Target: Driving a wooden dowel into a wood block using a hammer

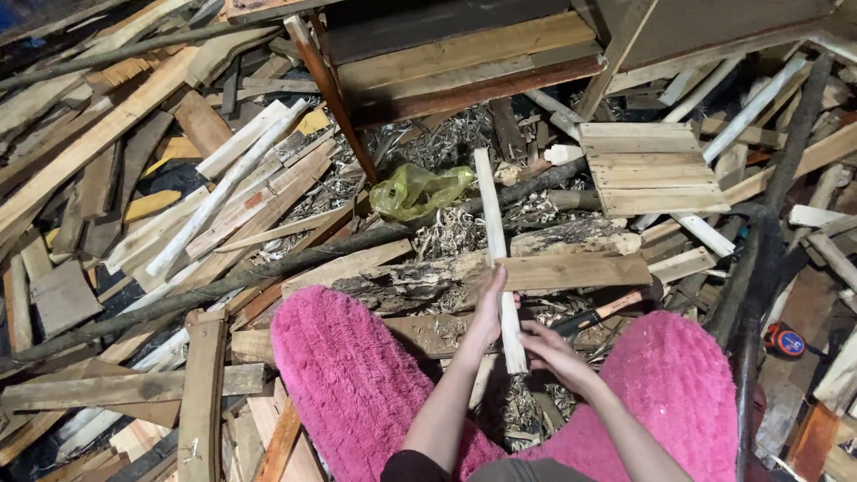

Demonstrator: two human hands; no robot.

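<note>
Both hands on one pale wood strip, long and thin, running from the hands up and away over the pile. Left hand wrapped around the strip partway up, fingers curled closed on it. Right hand at the near end of the strip, fingers curled against it, grip looks closed but thumb side is hidden. The strip's lower end sits between the two pink fuzzy legs, above a gap with wood shavings.

Just beyond the hands: a flat brown board lying crosswise, the strip crossing over it, and a rough dark log beside it. A tool with a reddish handle lies just right of the hands, partly under the board. Yellow-green plastic bag further up among shavings. Slatted wooden panel upper right. Small red and black round tool far right. Scrap planks and sticks cover the floor all around.
</note>
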